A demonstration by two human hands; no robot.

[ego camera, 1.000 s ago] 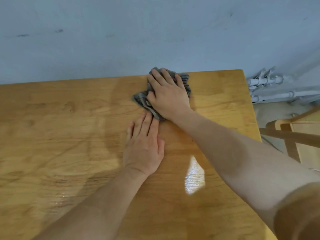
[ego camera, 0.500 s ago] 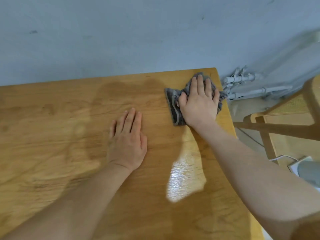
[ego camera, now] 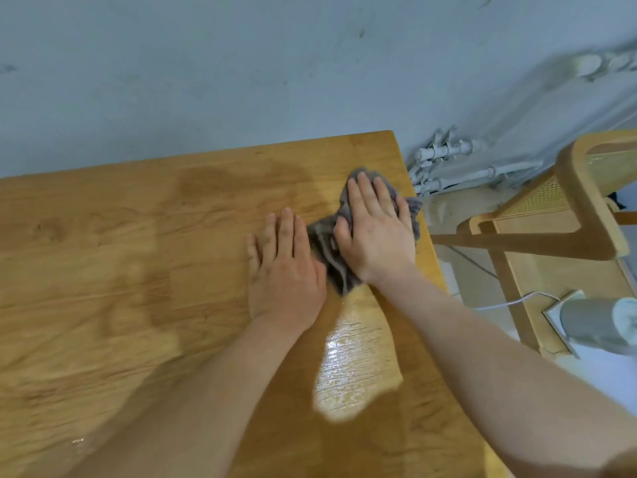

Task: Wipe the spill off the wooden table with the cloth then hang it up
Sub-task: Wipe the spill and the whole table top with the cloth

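Pale blue-grey wall [ego camera: 241, 81] is seen behind a wooden tabletop [ego camera: 103, 270], and a crumpled grey cloth [ego camera: 327, 257] lies near its far right corner. The cloth is pressed against the wood under the right hand [ego camera: 375, 232]. No closed grip is taken on it: the fingers are laid nearly straight over the fabric, so it is held by downward pressure alone. The left hand [ego camera: 286, 267] is laid palm-down on the bare wood right against the cloth's left side, fingers straight, with nothing held. A glossy, streaked patch [ego camera: 355, 367], judged to be wet, is shown between the two forearms, nearer than the cloth. A darker, damp-looking area [ego camera: 220, 184] is spread toward the far edge. White pipes [ego camera: 458, 167] and a wooden chair [ego camera: 586, 201] with cane panels are seen beyond the right edge. The wiping step is judged to be in hand and unfinished. The next move is judged to call for the cloth to be drawn toward the glossy patch under steady pressure and kept from sliding off the right edge, which its fringe reaches. A closed grip would be needed only later, for hanging; no hook or rail is shown.
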